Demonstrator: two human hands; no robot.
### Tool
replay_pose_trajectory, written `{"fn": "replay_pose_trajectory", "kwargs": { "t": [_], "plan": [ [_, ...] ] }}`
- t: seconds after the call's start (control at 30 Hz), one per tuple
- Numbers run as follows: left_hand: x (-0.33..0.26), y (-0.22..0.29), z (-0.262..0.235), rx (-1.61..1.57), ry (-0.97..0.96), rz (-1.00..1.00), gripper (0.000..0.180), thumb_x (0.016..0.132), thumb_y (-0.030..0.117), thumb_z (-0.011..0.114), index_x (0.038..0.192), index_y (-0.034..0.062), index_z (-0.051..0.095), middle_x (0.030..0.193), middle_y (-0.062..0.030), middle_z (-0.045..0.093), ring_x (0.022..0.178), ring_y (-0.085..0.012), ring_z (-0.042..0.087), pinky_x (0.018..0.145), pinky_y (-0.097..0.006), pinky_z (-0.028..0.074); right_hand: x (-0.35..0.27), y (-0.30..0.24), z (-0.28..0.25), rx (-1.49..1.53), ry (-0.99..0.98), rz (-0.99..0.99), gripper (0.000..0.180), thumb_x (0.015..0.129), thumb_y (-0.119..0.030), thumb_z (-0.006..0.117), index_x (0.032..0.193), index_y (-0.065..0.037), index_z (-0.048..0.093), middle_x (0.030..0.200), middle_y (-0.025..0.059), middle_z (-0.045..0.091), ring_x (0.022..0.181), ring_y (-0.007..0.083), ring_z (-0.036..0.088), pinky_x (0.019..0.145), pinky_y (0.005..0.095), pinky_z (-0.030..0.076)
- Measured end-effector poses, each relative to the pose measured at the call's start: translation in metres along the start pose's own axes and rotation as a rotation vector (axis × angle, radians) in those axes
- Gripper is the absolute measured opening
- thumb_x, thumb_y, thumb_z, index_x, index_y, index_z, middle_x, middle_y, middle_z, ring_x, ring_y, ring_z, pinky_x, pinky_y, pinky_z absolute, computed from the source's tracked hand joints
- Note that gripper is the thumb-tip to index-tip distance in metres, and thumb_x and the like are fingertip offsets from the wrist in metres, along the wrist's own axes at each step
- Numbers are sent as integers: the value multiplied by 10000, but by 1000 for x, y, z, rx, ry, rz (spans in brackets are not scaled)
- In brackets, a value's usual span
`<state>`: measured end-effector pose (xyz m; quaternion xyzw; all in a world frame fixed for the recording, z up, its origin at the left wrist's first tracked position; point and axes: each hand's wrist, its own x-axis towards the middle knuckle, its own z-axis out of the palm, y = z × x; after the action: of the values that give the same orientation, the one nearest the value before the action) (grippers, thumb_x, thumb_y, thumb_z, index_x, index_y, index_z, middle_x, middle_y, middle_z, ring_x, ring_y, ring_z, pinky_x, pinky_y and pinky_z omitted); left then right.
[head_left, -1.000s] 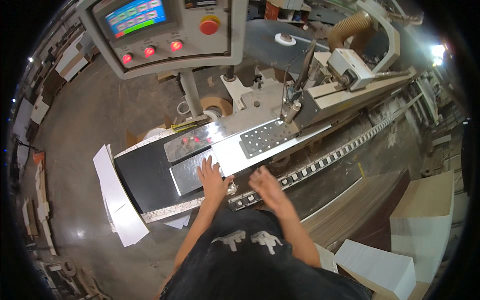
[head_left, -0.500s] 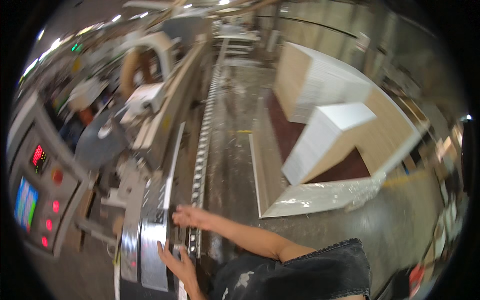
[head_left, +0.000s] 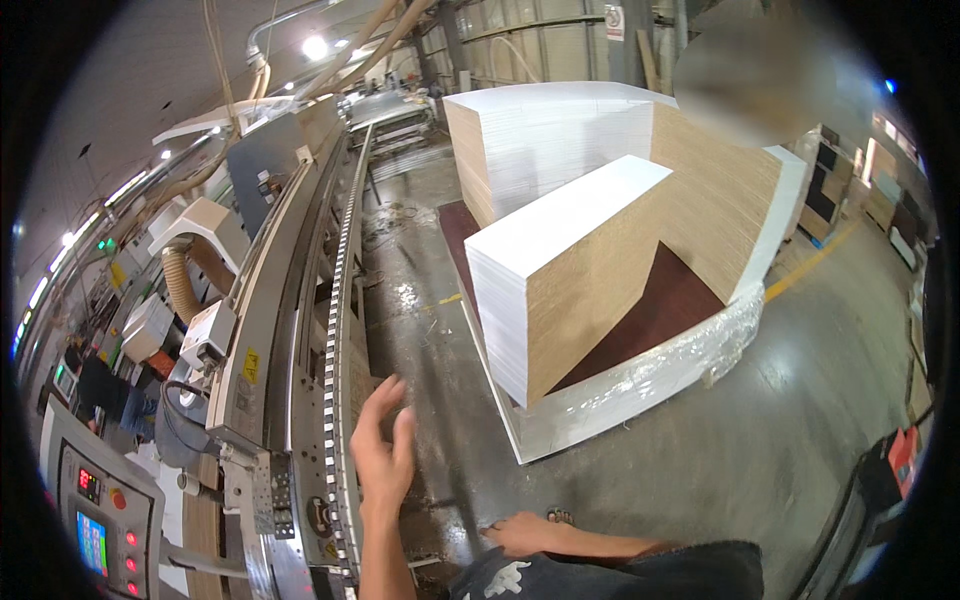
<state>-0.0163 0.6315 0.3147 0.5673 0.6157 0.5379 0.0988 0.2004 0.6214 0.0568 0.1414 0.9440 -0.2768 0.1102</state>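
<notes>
Standing at far left is a control panel [head_left: 95, 520], then a long machine rail [head_left: 335, 330]. One hand [head_left: 383, 447], open and empty, is hovering beside the rail; which hand is unclear, the other unseen. Stacked white boards [head_left: 570, 270] are waiting untouched on the right.

The left hand [head_left: 382, 450] is raised and open, fingers [head_left: 366, 410] spread and slightly curled, holding nothing. It hangs just beside the roller track [head_left: 337, 330], a long grey metal rail with a row of small rollers running away up the machine. The right hand [head_left: 522, 533] is low, palm down, fingers together, empty, above the wet concrete floor [head_left: 420, 330].
</notes>
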Motion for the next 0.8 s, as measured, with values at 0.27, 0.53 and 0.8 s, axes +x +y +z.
{"fn": "replay_pose_trajectory", "kwargs": {
  "t": [0.27,0.53,0.8],
  "plan": [
    [140,54,163,418,-153,455,572,1053,411,545,1493,47,512,1551,-186,499,1426,-404,477,1187,-493,362,-82,56,-77,275,169,41,595,912,-303,676,1417,-25,532,1117,246,720,1042,437,695,907,541,549],
    [175,33,166,357,-136,29,698,1041,538,487,1563,75,445,1652,-223,341,1528,-393,334,1228,-495,314,-138,131,-80,306,198,175,550,947,-323,689,1384,-22,546,1193,269,688,1113,448,674,982,539,524],
    [204,45,171,-25,-125,-546,699,1037,479,518,1556,26,400,1538,-245,457,1449,-364,448,1071,-553,496,-125,158,-96,234,313,156,552,952,-336,689,1385,-23,555,1250,242,674,1200,421,638,1032,531,495]
  ]
}}
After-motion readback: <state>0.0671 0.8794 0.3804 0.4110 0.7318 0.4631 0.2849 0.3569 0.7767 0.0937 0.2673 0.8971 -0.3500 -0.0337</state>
